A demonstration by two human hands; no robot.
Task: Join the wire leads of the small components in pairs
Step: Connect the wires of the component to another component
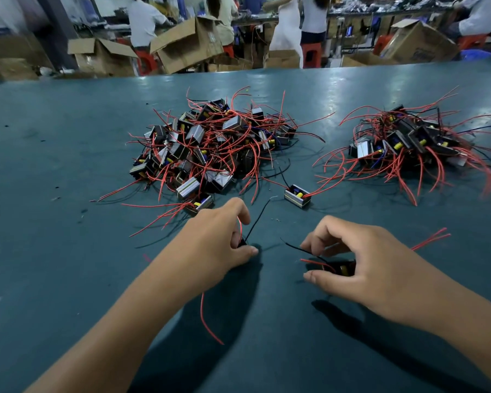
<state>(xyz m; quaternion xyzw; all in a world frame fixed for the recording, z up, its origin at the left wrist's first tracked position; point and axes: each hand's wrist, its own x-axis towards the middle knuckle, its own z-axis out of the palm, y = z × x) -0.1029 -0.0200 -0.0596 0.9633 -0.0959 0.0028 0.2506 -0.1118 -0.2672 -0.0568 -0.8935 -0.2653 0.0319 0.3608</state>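
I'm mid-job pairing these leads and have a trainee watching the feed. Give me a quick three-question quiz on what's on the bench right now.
1. True or false: each of the hands holds a component at this moment.
2. Multiple choice: the single loose component lies
A) on top of the right pile
B) alone on the mat between the two piles
C) inside a cardboard box
3. Short answer: what colour is the lead sticking up from the left hand?

Key
1. True. The left hand grips one, mostly hidden, and the right hand grips another component.
2. B: it sits between the larger pile and the right pile, on the green mat.
3. Black: the black lead.
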